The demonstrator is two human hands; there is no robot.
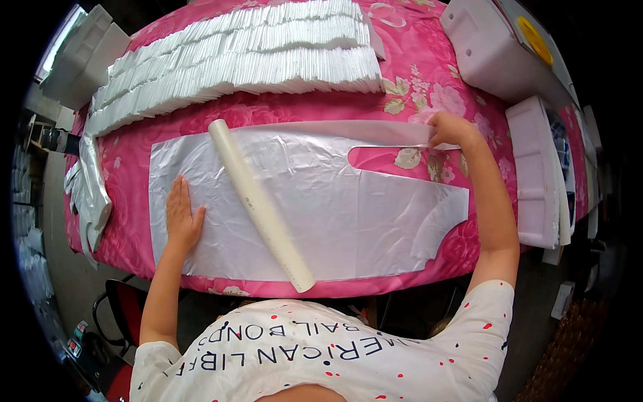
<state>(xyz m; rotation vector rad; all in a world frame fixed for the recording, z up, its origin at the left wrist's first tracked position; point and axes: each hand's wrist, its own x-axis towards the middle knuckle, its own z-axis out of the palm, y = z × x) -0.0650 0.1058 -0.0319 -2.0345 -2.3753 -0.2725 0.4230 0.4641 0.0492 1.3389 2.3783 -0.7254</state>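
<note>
A thin, silvery-white plastic sheet lies spread over the table, with a rounded notch cut into its right side and a curved lower right corner. My left hand rests flat on its left part, fingers stretched out. At the far right, my right hand has its fingers closed on the end of the sheet's upper strip. A long off-white tube lies slantwise across the sheet, between my hands and touched by neither. Its near end reaches the table's front edge.
Several rows of tightly stacked, folded white plastic pieces fill the back of the pink flowered tablecloth. White foam boxes stand at the right, another foam box at the back left. Crumpled plastic hangs over the left edge.
</note>
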